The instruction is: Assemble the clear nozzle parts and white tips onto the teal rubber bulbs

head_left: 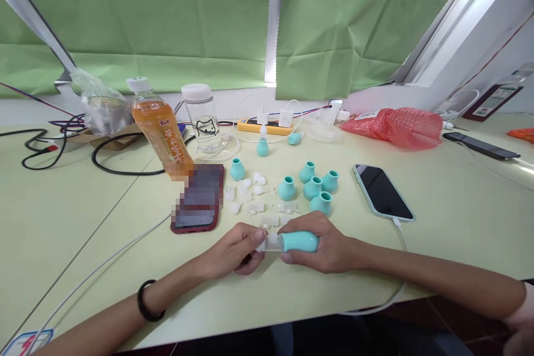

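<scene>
left hand (pixel 240 250) pinches the clear plastic piece (pixel 272 245) by its end, right hand (pixel 321 247) wraps thumb and fingers round the teal bulb (pixel 301 241), both parts meeting over the table's (pixel 250 300) near side; best, i'd judge, to keep them in line and press evenly, bulb unsquashed.

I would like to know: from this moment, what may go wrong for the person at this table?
The clear part, held between the left grip and the teal bulb in the right grip, might slip. Small clear pieces lie close by and could be knocked away. The right forearm crosses the charging cable, so a sudden move might tug the phone.
</scene>
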The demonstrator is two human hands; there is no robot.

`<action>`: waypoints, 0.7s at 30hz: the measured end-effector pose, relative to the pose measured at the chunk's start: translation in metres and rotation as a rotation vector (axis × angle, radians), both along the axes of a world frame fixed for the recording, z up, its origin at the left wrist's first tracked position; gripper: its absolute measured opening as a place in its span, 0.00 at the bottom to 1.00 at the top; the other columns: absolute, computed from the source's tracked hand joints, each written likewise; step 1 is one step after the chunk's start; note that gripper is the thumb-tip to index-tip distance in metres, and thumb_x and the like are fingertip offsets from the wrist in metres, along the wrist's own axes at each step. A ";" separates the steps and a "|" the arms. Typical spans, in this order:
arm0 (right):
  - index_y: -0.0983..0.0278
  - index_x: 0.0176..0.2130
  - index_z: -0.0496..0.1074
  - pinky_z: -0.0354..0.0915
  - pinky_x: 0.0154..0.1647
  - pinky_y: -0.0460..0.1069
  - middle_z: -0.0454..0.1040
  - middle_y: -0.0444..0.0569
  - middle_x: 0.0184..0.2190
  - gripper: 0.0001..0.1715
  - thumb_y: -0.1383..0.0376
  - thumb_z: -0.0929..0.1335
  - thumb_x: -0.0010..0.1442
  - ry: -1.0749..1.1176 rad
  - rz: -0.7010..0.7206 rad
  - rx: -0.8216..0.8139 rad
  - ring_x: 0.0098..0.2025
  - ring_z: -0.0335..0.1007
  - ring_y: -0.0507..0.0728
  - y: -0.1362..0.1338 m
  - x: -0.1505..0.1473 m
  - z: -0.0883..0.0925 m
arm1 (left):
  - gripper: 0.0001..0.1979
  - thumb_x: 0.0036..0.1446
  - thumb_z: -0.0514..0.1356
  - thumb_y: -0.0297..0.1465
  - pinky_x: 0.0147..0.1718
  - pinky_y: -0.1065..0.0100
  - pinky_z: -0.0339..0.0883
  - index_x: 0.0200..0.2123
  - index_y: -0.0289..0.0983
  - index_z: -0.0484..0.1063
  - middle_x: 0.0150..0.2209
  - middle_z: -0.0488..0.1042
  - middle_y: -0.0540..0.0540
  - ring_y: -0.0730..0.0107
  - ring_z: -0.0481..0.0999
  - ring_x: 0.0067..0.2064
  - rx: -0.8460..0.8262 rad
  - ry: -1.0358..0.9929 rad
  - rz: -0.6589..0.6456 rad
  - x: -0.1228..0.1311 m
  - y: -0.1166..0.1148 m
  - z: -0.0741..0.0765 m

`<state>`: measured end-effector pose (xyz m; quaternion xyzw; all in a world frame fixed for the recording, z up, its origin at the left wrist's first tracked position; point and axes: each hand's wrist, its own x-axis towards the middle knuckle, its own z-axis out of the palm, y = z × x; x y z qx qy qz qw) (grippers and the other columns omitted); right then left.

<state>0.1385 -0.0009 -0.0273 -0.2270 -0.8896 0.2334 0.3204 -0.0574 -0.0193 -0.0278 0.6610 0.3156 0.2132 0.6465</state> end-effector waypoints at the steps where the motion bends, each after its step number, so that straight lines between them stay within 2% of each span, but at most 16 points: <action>1: 0.65 0.31 0.68 0.61 0.25 0.44 0.71 0.45 0.23 0.10 0.60 0.66 0.50 0.047 -0.005 -0.004 0.24 0.66 0.49 0.001 0.000 0.000 | 0.26 0.53 0.35 0.50 0.13 0.74 0.43 0.15 0.38 0.49 0.08 0.48 0.57 0.81 0.45 0.12 -0.082 -0.061 0.003 0.000 0.002 0.001; 3: 0.65 0.31 0.67 0.62 0.26 0.44 0.72 0.45 0.24 0.10 0.60 0.66 0.49 0.120 -0.028 0.014 0.25 0.67 0.50 0.000 0.001 0.001 | 0.26 0.53 0.31 0.50 0.14 0.73 0.46 0.15 0.38 0.47 0.07 0.46 0.57 0.81 0.44 0.11 -0.149 -0.117 0.079 -0.002 0.008 0.006; 4: 0.65 0.32 0.67 0.62 0.26 0.44 0.72 0.45 0.24 0.10 0.61 0.66 0.49 0.136 -0.040 0.023 0.25 0.67 0.50 0.000 0.001 0.003 | 0.26 0.54 0.33 0.50 0.15 0.73 0.47 0.15 0.38 0.49 0.08 0.47 0.57 0.80 0.46 0.12 -0.114 -0.105 0.153 -0.003 0.012 0.010; 7: 0.64 0.32 0.64 0.63 0.28 0.46 0.71 0.46 0.25 0.10 0.62 0.65 0.49 0.099 -0.088 0.015 0.27 0.67 0.52 -0.002 0.003 0.007 | 0.19 0.51 0.50 0.46 0.17 0.74 0.48 0.21 0.36 0.57 0.15 0.55 0.55 0.80 0.53 0.17 0.197 0.049 0.411 -0.007 0.031 0.019; 9: 0.64 0.34 0.62 0.63 0.30 0.47 0.70 0.47 0.27 0.10 0.62 0.63 0.49 0.041 -0.115 -0.007 0.29 0.66 0.53 -0.003 0.005 0.008 | 0.14 0.46 0.57 0.41 0.17 0.76 0.49 0.29 0.36 0.62 0.18 0.57 0.55 0.80 0.56 0.19 0.374 0.152 0.499 -0.009 0.044 0.020; 11: 0.64 0.34 0.61 0.63 0.30 0.48 0.69 0.48 0.28 0.10 0.63 0.62 0.50 -0.009 -0.127 -0.013 0.29 0.66 0.53 -0.002 0.006 0.006 | 0.15 0.46 0.59 0.38 0.18 0.76 0.53 0.36 0.37 0.64 0.21 0.60 0.54 0.79 0.60 0.20 0.521 0.231 0.518 -0.008 0.055 0.018; 14: 0.64 0.35 0.61 0.62 0.29 0.47 0.69 0.47 0.27 0.10 0.64 0.63 0.49 -0.003 -0.146 0.067 0.29 0.66 0.53 0.000 0.006 -0.002 | 0.15 0.49 0.57 0.34 0.21 0.74 0.59 0.41 0.38 0.64 0.28 0.65 0.51 0.77 0.63 0.23 0.744 0.364 0.515 -0.003 0.058 0.016; 18: 0.64 0.34 0.62 0.62 0.26 0.46 0.69 0.46 0.25 0.11 0.65 0.65 0.47 0.102 -0.206 0.186 0.26 0.65 0.51 0.005 0.002 -0.011 | 0.10 0.54 0.51 0.29 0.24 0.72 0.62 0.40 0.36 0.66 0.29 0.67 0.48 0.75 0.65 0.26 0.982 0.386 0.516 0.004 0.039 0.018; 21: 0.65 0.33 0.63 0.61 0.25 0.45 0.69 0.46 0.24 0.11 0.66 0.66 0.45 0.141 -0.234 0.181 0.25 0.65 0.50 0.006 0.000 -0.012 | 0.11 0.53 0.52 0.28 0.29 0.68 0.64 0.41 0.36 0.66 0.33 0.67 0.44 0.70 0.66 0.33 1.187 0.375 0.346 0.005 0.019 0.015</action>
